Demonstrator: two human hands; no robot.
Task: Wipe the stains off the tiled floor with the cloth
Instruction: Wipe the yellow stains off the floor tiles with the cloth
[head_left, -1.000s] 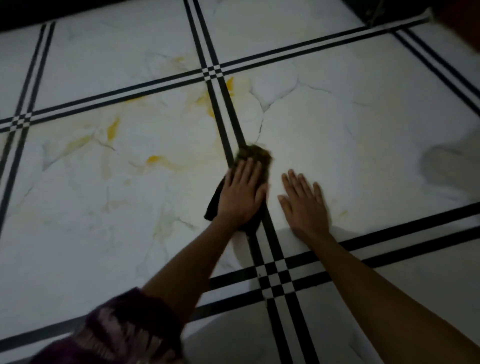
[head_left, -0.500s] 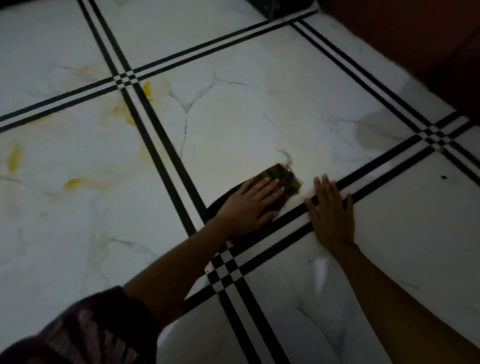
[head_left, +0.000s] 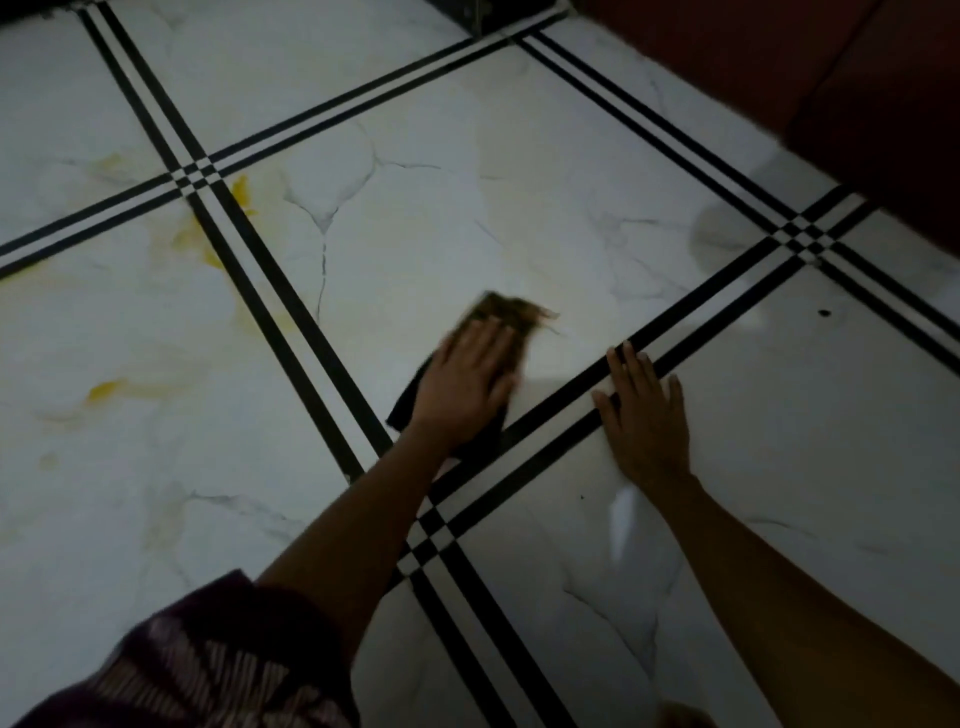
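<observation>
The cloth (head_left: 506, 314) is being pressed by the flat left hand (head_left: 467, 387), the right hand (head_left: 647, 421) being braced splayed beside it; stains (head_left: 240, 188) left of it risk being smeared by its soiled end.

**Two bare arms and one patterned sleeve are caught in dim light.**

A dark purple fabric sleeve (head_left: 218, 670) is picked out at the lower left. It is marked all over with pale pink streaks and blotches, rather like tie-dye, but the weave is blurred and nothing finer can be read. Its loose, uneven hem is seen ending on the left arm, and from there the left forearm (head_left: 353, 525) is left uncovered down to the left hand (head_left: 467, 384). Now the other side: the right forearm (head_left: 779, 587) is shown uncovered from the frame's lower right edge up to the right hand (head_left: 644, 415). Both hands are bare, and short pale nails can just be made out on the right hand's fingertips (head_left: 628, 349).
</observation>
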